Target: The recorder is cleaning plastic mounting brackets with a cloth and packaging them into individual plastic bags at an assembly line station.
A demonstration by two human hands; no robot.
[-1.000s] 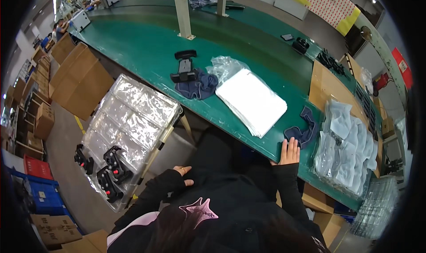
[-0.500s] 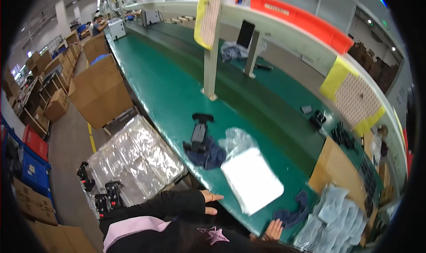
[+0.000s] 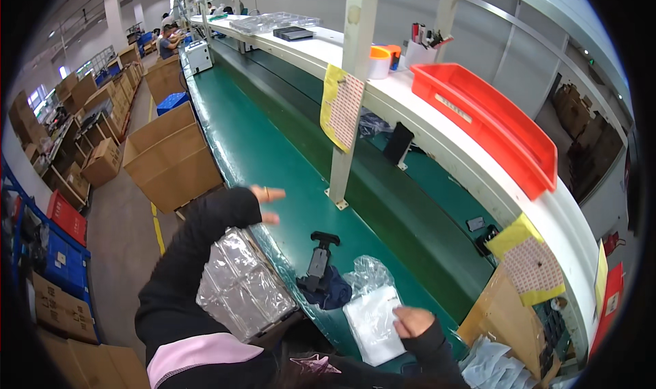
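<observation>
My left hand (image 3: 268, 203) reaches over the near edge of the green bench with its fingers stretched apart and nothing in them. At the right edge of a stack of flat white plastic bags (image 3: 374, 326) is my right hand (image 3: 412, 322), its fingers curled together; what they pinch, if anything, is hidden. A black clamp-like holder with a T-shaped top (image 3: 318, 260) lies on a bunched dark blue cloth (image 3: 331, 290), left of the bags. Crumpled clear plastic (image 3: 369, 273) sits just beyond the stack.
Clear plastic-wrapped trays (image 3: 244, 286) stand beside the bench at my left, with an open carton (image 3: 171, 157) farther off. A white post (image 3: 348, 116) rises from the bench. The raised shelf carries a red tray (image 3: 485, 122). Cardboard (image 3: 502, 314) and grey-blue pouches (image 3: 495, 365) lie at right.
My left hand has moved forward along the bench edge. My right hand has left the dark blue cloth at the near right and come to the white bags. The view has shifted.
</observation>
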